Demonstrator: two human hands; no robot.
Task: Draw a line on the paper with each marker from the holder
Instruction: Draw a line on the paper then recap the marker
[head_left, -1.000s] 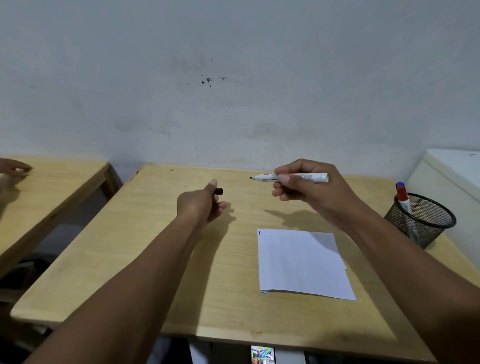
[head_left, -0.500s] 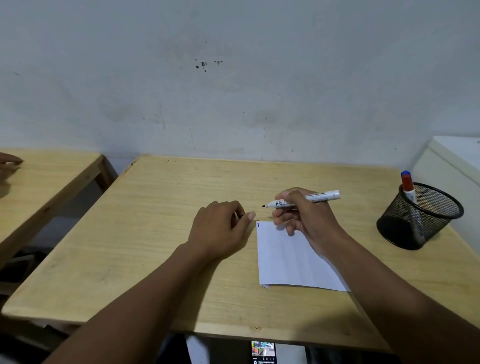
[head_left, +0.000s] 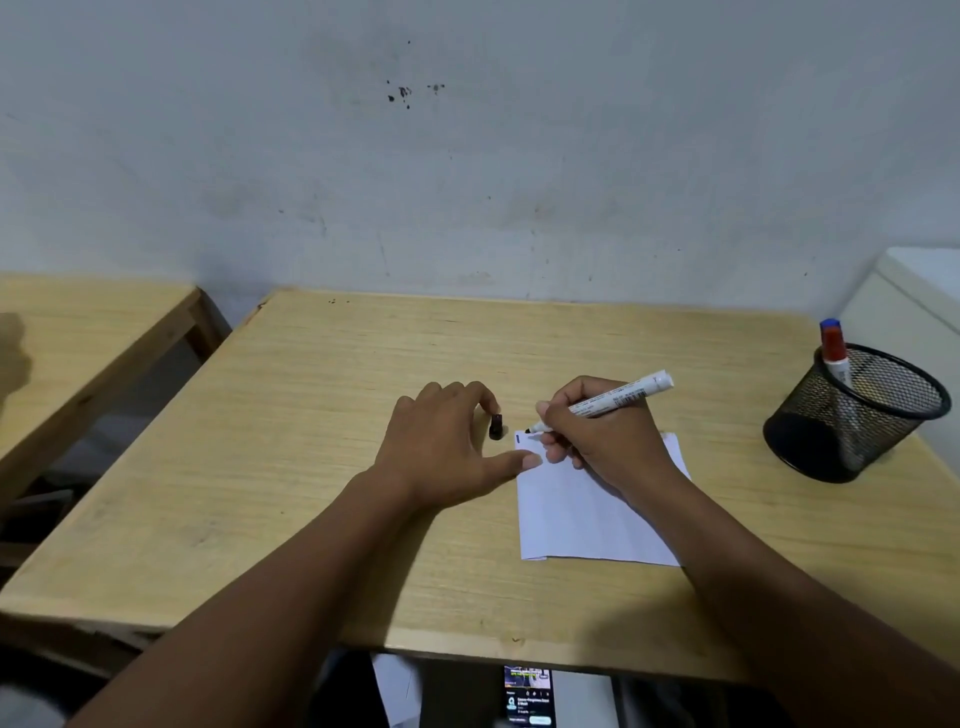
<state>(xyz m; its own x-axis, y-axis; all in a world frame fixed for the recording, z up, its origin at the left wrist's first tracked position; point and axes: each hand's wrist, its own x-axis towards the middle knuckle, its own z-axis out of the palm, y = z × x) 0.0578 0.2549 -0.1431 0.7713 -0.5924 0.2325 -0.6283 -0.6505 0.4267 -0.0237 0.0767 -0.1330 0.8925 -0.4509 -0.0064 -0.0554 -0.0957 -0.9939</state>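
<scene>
A white sheet of paper (head_left: 587, 514) lies on the wooden table (head_left: 291, 467), with a short dark mark near its top left corner. My right hand (head_left: 597, 436) grips an uncapped white marker (head_left: 618, 397), its black tip touching the paper's top left corner. My left hand (head_left: 447, 447) rests flat on the table beside the paper, fingers spread and thumb pressing the sheet's left edge. The marker's black cap (head_left: 496, 427) stands on the table just under my left index fingertip. At the right a black mesh holder (head_left: 857, 415) holds a red-capped marker (head_left: 834, 348).
A second wooden table (head_left: 78, 353) stands to the left across a gap. A white cabinet (head_left: 914, 296) sits behind the holder at the right. A wall runs along the table's far edge. A phone (head_left: 527, 696) shows below the near edge.
Both hands came down to the table. My left hand set the black cap down and spread out onto the paper's edge. My right hand lowered the marker tip to the paper's corner.
</scene>
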